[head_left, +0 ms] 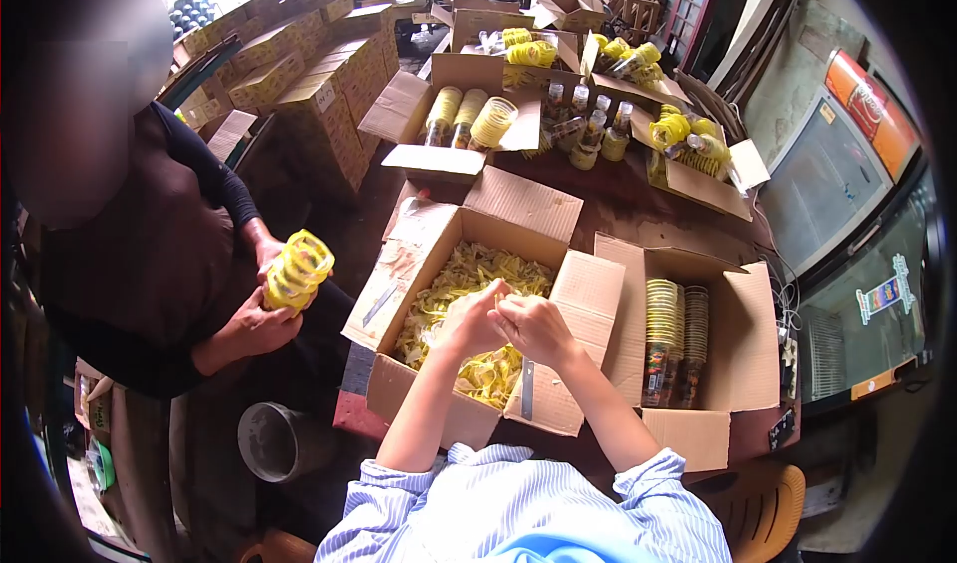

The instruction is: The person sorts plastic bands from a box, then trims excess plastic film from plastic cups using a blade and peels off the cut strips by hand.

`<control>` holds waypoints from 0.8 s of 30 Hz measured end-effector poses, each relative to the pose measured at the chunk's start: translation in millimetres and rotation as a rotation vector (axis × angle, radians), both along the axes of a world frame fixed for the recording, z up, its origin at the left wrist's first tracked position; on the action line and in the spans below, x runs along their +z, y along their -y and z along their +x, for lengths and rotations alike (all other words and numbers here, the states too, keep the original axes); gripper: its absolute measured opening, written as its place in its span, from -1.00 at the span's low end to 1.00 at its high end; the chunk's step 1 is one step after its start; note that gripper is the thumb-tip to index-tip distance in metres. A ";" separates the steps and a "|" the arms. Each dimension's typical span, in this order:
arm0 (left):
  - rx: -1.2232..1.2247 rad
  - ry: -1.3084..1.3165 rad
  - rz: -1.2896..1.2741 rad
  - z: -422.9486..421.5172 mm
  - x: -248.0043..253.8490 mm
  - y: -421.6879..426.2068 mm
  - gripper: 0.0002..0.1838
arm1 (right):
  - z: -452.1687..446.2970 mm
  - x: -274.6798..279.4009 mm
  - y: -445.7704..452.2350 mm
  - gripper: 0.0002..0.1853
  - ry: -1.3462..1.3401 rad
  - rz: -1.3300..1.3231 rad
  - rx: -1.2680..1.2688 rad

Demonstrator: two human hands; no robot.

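Observation:
Both hands meet over an open cardboard box (389,294) filled with crumpled yellow and clear plastic scraps (488,379). My left hand (471,324) has its fingers closed, and the fingertips press near my right hand (536,324). The right one is curled too, its thumb and fingers pinched together. Whatever lies between the fingers is too small or hidden to make out. To the right, a second open box (723,314) holds upright stacks of printed plastic cups (661,339).
At left a co-worker (150,264) holds a stack of yellow cups (301,269). Behind are boxes of cups (493,122) and a group of bottle-like clear containers (588,135). A grey bucket (274,441) stands on the floor; an orange chair (763,508) is at lower right.

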State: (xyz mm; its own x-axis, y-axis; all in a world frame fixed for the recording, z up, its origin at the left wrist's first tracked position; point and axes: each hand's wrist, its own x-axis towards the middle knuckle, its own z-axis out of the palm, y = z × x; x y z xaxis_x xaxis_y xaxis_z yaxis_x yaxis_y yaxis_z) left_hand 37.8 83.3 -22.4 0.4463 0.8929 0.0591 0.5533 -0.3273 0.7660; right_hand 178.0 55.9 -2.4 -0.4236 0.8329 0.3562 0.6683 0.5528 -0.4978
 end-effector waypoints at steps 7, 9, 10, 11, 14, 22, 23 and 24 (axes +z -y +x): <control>-0.072 0.079 -0.130 -4.4 -28.4 -9.5 -0.53 | -9.9 -23.6 4.8 -0.78 -0.100 0.098 -0.038; -0.081 0.085 -0.159 -4.8 -29.4 -10.6 -0.52 | -10.0 -24.8 7.7 -0.79 -0.082 0.100 -0.050; -0.086 0.090 -0.170 -4.4 -28.9 -12.4 -0.51 | -10.0 -23.8 7.7 -0.80 -0.064 0.121 -0.058; -0.097 0.095 -0.156 -4.1 -28.8 -13.6 -0.50 | -10.4 -22.7 8.7 -0.80 -0.048 0.141 -0.066; -0.128 0.073 -0.123 -1.6 -26.1 -18.8 -0.50 | -10.5 -26.3 9.1 -0.80 -0.049 0.209 -0.092; 0.052 0.226 -0.223 -29.0 -70.1 -40.7 -0.47 | -49.3 23.6 23.8 -0.92 -0.303 0.357 0.097; 0.074 0.289 -0.147 -25.8 -59.9 -32.7 -0.45 | -42.9 28.0 20.1 -0.91 -0.328 0.385 0.016; 0.062 0.229 0.024 -27.2 -5.0 -11.9 -0.44 | -37.8 33.9 17.8 -0.89 -0.349 0.416 -0.055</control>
